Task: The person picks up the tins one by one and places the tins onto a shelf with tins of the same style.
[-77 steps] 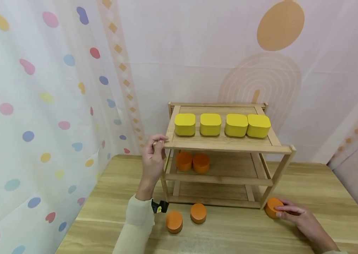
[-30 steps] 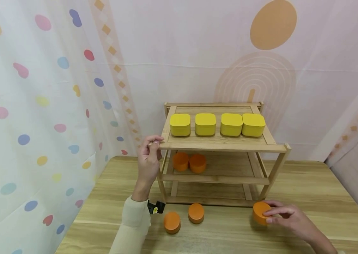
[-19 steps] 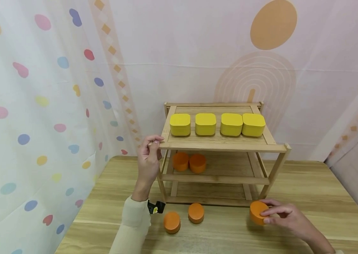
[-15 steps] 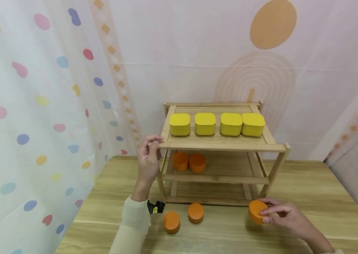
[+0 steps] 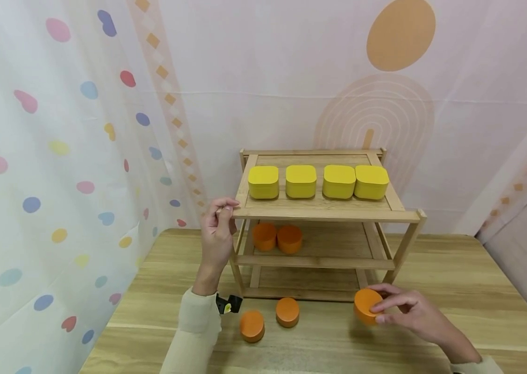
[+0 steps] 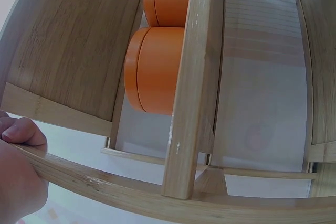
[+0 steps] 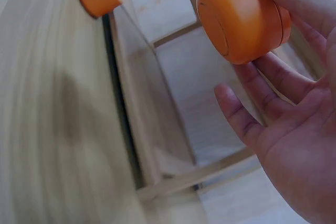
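The round orange tin (image 5: 367, 306) is off the table (image 5: 455, 291), tipped, just by the rack's front right leg — the right hand (image 5: 410, 314) pinches it. The left hand (image 5: 218, 236) grips the wooden rack (image 5: 324, 210) — at its top left corner.

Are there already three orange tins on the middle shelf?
No, the head view shows only two orange tins on the middle shelf.
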Action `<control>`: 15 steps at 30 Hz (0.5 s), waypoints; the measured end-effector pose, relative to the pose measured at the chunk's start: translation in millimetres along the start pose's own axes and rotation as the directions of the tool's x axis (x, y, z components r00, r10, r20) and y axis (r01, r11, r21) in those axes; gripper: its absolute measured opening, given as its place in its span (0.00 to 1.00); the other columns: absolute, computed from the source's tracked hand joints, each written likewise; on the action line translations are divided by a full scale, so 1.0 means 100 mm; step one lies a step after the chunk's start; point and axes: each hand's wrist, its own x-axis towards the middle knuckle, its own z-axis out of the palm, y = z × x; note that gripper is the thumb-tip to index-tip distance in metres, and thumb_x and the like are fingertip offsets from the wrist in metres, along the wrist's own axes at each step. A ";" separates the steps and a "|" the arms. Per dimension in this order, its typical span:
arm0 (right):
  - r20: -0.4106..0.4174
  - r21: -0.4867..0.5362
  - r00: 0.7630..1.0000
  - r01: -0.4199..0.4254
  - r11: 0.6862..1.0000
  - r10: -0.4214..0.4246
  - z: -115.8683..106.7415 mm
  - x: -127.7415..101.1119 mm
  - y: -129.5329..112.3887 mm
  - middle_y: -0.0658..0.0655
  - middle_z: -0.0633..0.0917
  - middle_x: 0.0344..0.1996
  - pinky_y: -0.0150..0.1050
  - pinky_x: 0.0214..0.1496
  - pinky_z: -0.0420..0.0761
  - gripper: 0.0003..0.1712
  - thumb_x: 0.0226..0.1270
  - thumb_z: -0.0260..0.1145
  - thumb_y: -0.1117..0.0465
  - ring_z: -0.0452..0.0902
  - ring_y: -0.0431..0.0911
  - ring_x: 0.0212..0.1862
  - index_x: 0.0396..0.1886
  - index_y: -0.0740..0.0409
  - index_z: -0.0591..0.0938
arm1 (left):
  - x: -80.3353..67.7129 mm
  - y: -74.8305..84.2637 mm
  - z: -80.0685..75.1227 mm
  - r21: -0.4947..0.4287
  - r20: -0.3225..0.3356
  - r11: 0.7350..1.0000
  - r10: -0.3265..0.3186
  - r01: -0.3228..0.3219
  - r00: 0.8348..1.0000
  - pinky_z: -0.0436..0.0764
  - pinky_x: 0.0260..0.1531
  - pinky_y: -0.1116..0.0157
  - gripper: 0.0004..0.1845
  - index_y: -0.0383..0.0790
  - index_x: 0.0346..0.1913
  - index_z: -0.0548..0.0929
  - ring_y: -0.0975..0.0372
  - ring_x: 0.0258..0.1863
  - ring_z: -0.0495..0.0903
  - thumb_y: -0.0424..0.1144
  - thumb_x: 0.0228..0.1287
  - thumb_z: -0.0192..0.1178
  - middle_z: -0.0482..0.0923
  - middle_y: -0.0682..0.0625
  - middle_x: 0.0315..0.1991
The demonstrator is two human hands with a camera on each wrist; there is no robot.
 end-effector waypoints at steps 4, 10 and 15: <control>0.022 -0.014 0.999 0.041 0.999 -0.041 0.00 0.12 -0.09 0.49 0.79 0.62 0.34 0.52 0.81 0.20 0.59 0.64 0.81 0.78 0.39 0.58 0.45 0.60 0.88 | 0.00 0.00 0.00 0.010 -0.004 1.000 -0.004 0.004 1.000 0.58 0.15 0.69 0.13 0.24 0.43 0.74 0.64 0.13 0.55 0.33 0.77 0.44 0.58 0.56 0.15; 0.051 0.001 0.995 0.090 0.996 -0.090 0.01 0.31 -0.21 0.51 0.78 0.62 0.33 0.54 0.80 0.21 0.58 0.64 0.82 0.75 0.39 0.61 0.46 0.60 0.88 | 0.00 -0.01 0.00 0.018 -0.010 1.000 -0.017 0.017 1.000 0.59 0.16 0.69 0.13 0.24 0.43 0.74 0.64 0.14 0.56 0.34 0.77 0.45 0.59 0.56 0.16; 0.069 -0.021 0.989 0.129 0.991 -0.127 0.03 0.45 -0.29 0.54 0.78 0.62 0.33 0.55 0.79 0.20 0.58 0.66 0.81 0.76 0.41 0.60 0.46 0.60 0.88 | 0.00 -0.01 0.00 0.009 -0.008 1.000 -0.009 0.009 1.000 0.58 0.16 0.69 0.13 0.23 0.43 0.74 0.64 0.14 0.56 0.33 0.77 0.44 0.59 0.56 0.16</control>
